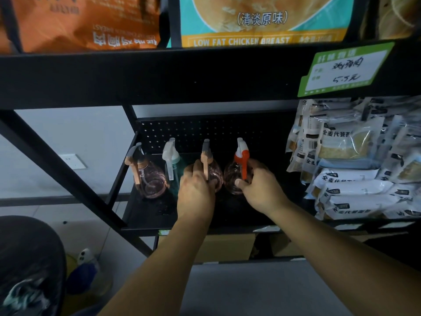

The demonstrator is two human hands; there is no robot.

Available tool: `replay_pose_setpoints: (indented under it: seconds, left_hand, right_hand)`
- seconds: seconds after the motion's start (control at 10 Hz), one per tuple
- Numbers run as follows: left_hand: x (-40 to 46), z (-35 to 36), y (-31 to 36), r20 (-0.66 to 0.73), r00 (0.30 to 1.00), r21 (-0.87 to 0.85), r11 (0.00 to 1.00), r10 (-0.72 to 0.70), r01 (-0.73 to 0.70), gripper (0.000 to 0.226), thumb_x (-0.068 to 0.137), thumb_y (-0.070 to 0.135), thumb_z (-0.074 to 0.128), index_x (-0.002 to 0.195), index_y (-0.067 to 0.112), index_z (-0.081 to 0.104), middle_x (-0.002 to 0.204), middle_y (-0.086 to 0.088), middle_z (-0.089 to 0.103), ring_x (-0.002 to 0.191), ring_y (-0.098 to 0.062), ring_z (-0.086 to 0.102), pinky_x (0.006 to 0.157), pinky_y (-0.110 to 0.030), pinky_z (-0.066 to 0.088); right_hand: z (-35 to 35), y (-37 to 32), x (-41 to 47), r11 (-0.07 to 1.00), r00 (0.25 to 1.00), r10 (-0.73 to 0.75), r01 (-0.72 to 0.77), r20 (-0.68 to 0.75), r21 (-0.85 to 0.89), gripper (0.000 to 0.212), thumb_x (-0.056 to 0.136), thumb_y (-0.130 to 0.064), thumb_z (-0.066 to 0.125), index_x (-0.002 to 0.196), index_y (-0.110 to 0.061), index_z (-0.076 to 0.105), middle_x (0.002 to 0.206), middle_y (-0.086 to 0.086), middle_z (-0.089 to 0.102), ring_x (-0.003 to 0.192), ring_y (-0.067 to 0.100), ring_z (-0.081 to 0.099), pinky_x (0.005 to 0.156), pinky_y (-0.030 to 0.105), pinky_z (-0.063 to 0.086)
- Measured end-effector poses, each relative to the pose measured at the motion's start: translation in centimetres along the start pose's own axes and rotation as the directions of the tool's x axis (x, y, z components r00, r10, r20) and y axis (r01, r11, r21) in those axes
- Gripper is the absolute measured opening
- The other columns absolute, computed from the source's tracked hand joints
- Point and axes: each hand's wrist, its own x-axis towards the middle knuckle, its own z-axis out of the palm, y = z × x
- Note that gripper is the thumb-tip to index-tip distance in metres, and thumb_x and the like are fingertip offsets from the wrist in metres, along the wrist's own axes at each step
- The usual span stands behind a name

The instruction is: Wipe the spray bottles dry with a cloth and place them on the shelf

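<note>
Black shelf (pixel 145 215): four spray bottles are stood upright in a row, triggers facing near. The grey-capped bottle (pixel 206 156) is gripped by the left hand (pixel 196 190), the orange-triggered bottle (pixel 242 160), just right of it, by the right hand (pixel 262 188). Release is judged the remaining step.

You are holding two pink spray bottles upright on the black shelf (pixel 145 213): your left hand (pixel 196 192) is wrapping the grey-topped bottle (pixel 210 166), your right hand (pixel 262 190) the orange-triggered bottle (pixel 237 176). Left of your left hand are standing a white-triggered bottle (pixel 170 160) and another pink bottle (pixel 150 176).
</note>
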Motion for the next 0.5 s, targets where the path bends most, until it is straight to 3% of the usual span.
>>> replay_pose_setpoints:
  seconds: [0.3, 0.4, 0.5]
  left_hand:
    - [-0.5, -0.8, 0.2, 0.003, 0.999, -0.055, 0.998, 0.043, -0.043, 0.074, 0.1, 0.021, 0.073, 0.163, 0.015, 0.036, 0.143, -0.011, 0.053, 0.128, -0.029, 0.059, 0.102, -0.034, 0.049]
    - [-1.4, -1.5, 0.8, 0.022, 0.998, -0.079, 0.996, 0.054, -0.052, 0.076, 0.101, 0.023, 0.071, 0.165, 0.016, 0.032, 0.143, -0.011, 0.051, 0.129, -0.029, 0.056, 0.104, -0.037, 0.047]
    - [-1.9, -2.6, 1.4, -0.023, 0.998, -0.078, 0.995, 0.064, -0.065, 0.067, 0.101, 0.023, 0.072, 0.159, 0.015, 0.04, 0.134, -0.008, 0.053, 0.124, -0.027, 0.057, 0.097, -0.032, 0.046]
  right_hand:
    - [-0.9, -0.4, -0.1, 0.999, 0.999, 0.017, -0.016, 0.04, -0.027, 0.062, 0.093, -0.023, 0.074, 0.147, -0.033, 0.045, 0.136, -0.001, 0.056, 0.125, 0.02, 0.059, 0.091, 0.024, 0.041]
    - [-1.6, -0.9, -0.9, 0.999, 0.998, 0.035, -0.033, 0.05, -0.038, 0.066, 0.092, -0.026, 0.075, 0.149, -0.035, 0.042, 0.14, 0.0, 0.055, 0.128, 0.021, 0.057, 0.099, 0.029, 0.044]
    - [-2.5, -1.7, -1.5, 0.997, 0.998, 0.063, -0.061, 0.027, -0.051, 0.074, 0.092, -0.029, 0.075, 0.154, -0.032, 0.036, 0.146, 0.004, 0.05, 0.135, 0.024, 0.051, 0.109, 0.036, 0.041]
